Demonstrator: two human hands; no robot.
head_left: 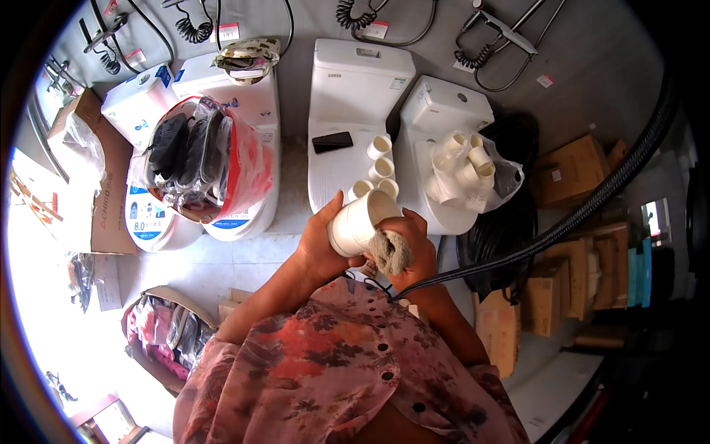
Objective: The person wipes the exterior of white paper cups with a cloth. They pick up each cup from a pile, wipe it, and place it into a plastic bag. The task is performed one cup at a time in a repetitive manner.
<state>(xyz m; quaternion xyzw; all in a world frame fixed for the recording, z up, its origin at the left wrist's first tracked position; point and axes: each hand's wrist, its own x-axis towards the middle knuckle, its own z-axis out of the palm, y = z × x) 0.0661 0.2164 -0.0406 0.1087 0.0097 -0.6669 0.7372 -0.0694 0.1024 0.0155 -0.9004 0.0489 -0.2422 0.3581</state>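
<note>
My left hand (321, 238) grips a large off-white plastic pipe fitting (349, 227) by its side, its wide opening tilted towards the upper right. In my right hand (416, 244) is a bunched beige cloth (390, 251), held against the fitting near its rim. Just beyond the fitting, several smaller off-white pipe fittings (381, 168) stand on the closed lid of a white toilet (333, 161). A black smartphone (332, 142) lies on the same lid. To the right, a clear plastic bag (471, 172) with more such fittings rests on another white toilet (446, 105).
A red-and-clear bag (244, 166) of wrapped dark items sits on the toilets at left. Below it stands an open container (166, 294) with packed goods. Cardboard boxes (571, 172) and coiled black hose (493, 250) are at right. A thick black cable (532, 250) crosses beside my right arm.
</note>
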